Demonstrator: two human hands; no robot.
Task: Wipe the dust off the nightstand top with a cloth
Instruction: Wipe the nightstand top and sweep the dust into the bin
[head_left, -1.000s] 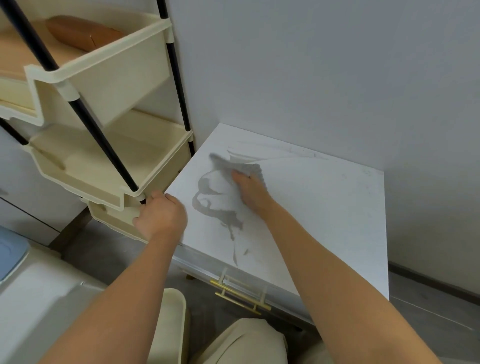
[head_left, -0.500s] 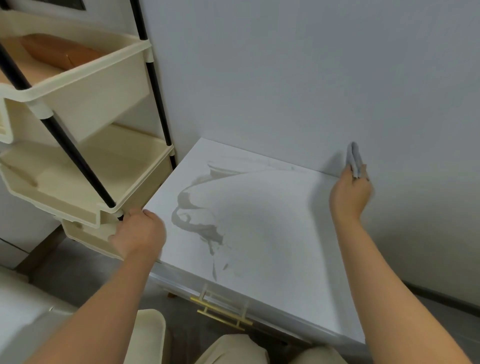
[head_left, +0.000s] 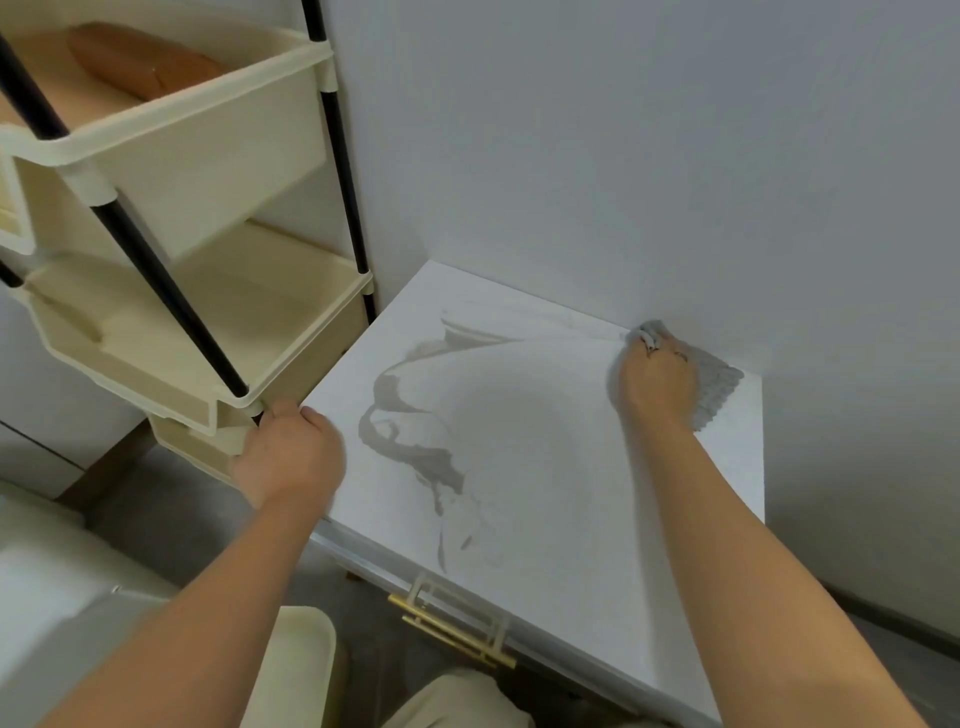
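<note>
Under right hand (head_left: 657, 382), grey cloth (head_left: 719, 387)

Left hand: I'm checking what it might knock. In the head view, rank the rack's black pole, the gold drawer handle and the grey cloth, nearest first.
From the left hand:
1. Black pole, touching, rack side.
2. Gold drawer handle, below, nightstand front.
3. Grey cloth, far back corner, under the right hand.

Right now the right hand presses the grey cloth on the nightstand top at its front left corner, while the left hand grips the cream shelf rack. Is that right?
Not quite. In the head view the right hand presses the grey cloth at the back right of the nightstand top, next to the wall. The left hand does grip the cream shelf rack.
</note>
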